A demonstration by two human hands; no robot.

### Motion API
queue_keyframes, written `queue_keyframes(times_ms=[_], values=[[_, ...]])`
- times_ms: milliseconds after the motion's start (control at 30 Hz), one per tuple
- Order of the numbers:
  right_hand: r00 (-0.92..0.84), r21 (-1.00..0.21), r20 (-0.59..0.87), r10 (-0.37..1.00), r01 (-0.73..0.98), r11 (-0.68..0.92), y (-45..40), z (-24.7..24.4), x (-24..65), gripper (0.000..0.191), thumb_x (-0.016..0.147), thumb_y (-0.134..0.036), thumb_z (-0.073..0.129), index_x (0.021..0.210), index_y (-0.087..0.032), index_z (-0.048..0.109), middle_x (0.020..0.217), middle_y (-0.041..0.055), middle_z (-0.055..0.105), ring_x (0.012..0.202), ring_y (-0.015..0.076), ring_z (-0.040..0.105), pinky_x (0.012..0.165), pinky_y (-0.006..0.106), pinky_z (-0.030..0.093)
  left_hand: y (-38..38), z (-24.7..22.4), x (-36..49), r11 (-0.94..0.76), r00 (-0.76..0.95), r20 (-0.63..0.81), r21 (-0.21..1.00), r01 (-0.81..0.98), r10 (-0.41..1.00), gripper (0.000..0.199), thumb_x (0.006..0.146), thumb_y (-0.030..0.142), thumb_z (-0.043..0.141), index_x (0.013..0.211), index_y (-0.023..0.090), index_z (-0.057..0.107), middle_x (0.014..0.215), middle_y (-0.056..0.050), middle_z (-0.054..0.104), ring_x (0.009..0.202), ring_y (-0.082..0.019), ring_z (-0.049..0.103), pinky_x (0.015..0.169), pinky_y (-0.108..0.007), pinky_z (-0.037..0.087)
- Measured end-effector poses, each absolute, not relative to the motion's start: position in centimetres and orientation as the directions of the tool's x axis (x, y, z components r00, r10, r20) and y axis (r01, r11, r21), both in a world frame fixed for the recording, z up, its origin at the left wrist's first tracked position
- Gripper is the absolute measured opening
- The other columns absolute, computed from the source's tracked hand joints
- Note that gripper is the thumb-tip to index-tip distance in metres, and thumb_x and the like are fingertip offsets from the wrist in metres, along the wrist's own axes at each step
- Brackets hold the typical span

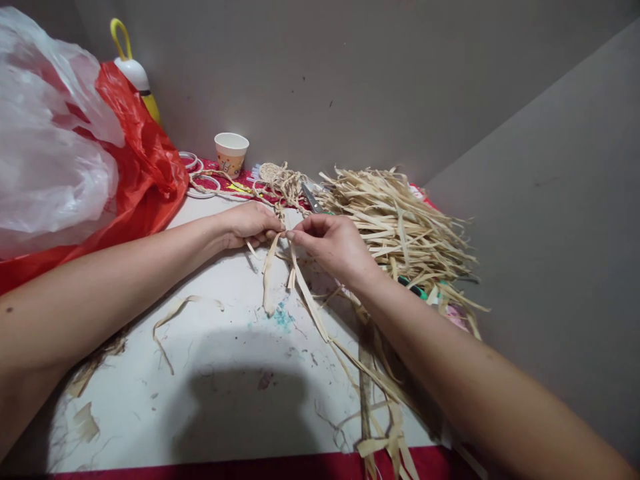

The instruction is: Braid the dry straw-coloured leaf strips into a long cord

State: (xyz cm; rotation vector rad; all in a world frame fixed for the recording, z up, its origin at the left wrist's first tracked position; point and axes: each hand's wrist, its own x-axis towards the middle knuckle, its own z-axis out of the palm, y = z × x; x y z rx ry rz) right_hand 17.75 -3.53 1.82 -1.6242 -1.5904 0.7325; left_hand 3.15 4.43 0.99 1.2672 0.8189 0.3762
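Near the middle of the white board, my left hand (255,225) is closed on the end of a braided straw cord (280,212). My right hand (334,241) pinches a flat straw strip (306,293) between thumb and fingers, right beside the left fingertips. Loose ends of straw hang from the meeting point towards me, and one long strip trails down to the right. Behind the hands, the finished part of the braid lies heaped in a tangle (287,183). The exact crossing of the strips is partly hidden by my fingers.
A large pile of dry straw (400,220) lies at right, with scissors (313,199) beside it. A paper cup (232,155), white rings (203,185) and a yellow-white bottle (133,70) stand at the back. Red and white plastic bags (145,157) fill the left. Grey walls enclose the back and right.
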Motion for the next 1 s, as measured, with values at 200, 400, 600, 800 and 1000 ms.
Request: queue_keyframes(times_ms=[200, 400, 600, 800, 1000], values=[[0.145, -0.887, -0.019, 0.989, 0.454, -0.083, -2.7, 1.0, 17.4, 0.017, 0.065, -0.027, 0.067, 0.06, -0.015, 0.057, 0.052, -0.0031, 0.051, 0.043, 0.0062, 0.039, 0.041, 0.02, 0.03, 4.2, 1.2, 3.1, 0.285, 0.666, -0.328, 0.942, 0.177, 0.67, 0.033, 0.073, 0.002, 0.053, 0.043, 0.013, 0.045, 0.036, 0.005, 0.038, 0.029, -0.001, 0.025, 0.033, -0.018, 0.013], [0.165, -0.936, -0.262, 0.951, 0.198, -0.292, -2.2, 1.3, 17.4, 0.018, 0.064, -0.019, 0.073, 0.064, -0.016, 0.054, 0.041, -0.0066, 0.044, 0.033, 0.0041, 0.033, 0.032, 0.016, 0.023, 4.1, 1.2, 3.2, 0.273, 0.653, -0.329, 0.943, 0.19, 0.682, 0.034, 0.075, 0.002, 0.052, 0.043, 0.013, 0.045, 0.035, 0.005, 0.037, 0.028, -0.001, 0.025, 0.033, -0.018, 0.014], [0.149, -0.925, -0.338, 0.929, 0.13, -0.358, -1.5, 1.4, 17.5, 0.023, 0.068, -0.008, 0.071, 0.062, -0.015, 0.051, 0.041, -0.0062, 0.045, 0.033, 0.0037, 0.036, 0.031, 0.014, 0.025, 4.2, 1.2, 3.2, 0.277, 0.656, -0.338, 0.94, 0.2, 0.675, 0.032, 0.076, 0.003, 0.053, 0.046, 0.012, 0.048, 0.037, 0.004, 0.04, 0.028, -0.001, 0.027, 0.033, -0.018, 0.014], [0.016, -0.885, -0.466, 0.885, -0.011, -0.466, -1.1, 1.7, 18.0, 0.015, 0.072, -0.001, 0.064, 0.074, -0.012, 0.054, 0.057, 0.001, 0.06, 0.036, 0.0032, 0.04, 0.027, 0.011, 0.02, 4.1, 1.1, 3.1, 0.27, 0.667, -0.318, 0.946, 0.178, 0.674, 0.032, 0.077, 0.004, 0.053, 0.046, 0.012, 0.049, 0.037, 0.004, 0.042, 0.028, -0.001, 0.026, 0.034, -0.019, 0.013], [-0.146, -0.831, -0.545, 0.826, -0.037, -0.555, -0.6, 1.6, 18.5, 0.016, 0.076, -0.003, 0.06, 0.064, -0.01, 0.052, 0.055, 0.001, 0.057, 0.034, 0.0002, 0.032, 0.026, 0.009, 0.018, 4.4, 0.9, 3.1, 0.251, 0.674, -0.312, 0.949, 0.19, 0.669, 0.031, 0.078, 0.005, 0.051, 0.048, 0.012, 0.05, 0.038, 0.004, 0.041, 0.029, -0.001, 0.026, 0.035, -0.019, 0.013]])
